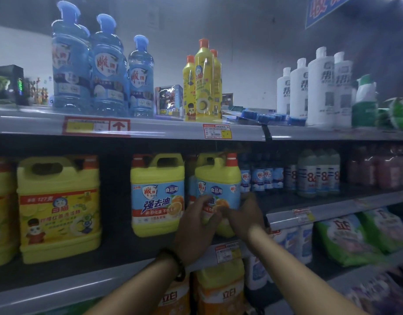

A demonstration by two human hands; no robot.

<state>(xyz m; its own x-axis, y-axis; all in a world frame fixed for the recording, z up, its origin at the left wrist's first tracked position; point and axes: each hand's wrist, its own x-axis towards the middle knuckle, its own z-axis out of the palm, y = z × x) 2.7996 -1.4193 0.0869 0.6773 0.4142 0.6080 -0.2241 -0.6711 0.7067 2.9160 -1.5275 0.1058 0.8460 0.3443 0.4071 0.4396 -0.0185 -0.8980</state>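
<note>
A yellow detergent jug with a red cap and a blue label stands on the middle shelf. My left hand grips its lower left side, fingers curled over the label. My right hand holds its lower right side, partly wrapped round the jug's edge. A dark bead bracelet sits on my left wrist. The jug's base is hidden behind my hands.
A matching yellow jug stands just left of the held one, and a bigger yellow jug further left. Blue bottles crowd its right. The top shelf holds blue bottles, yellow bottles and white bottles. Detergent bags lie lower right.
</note>
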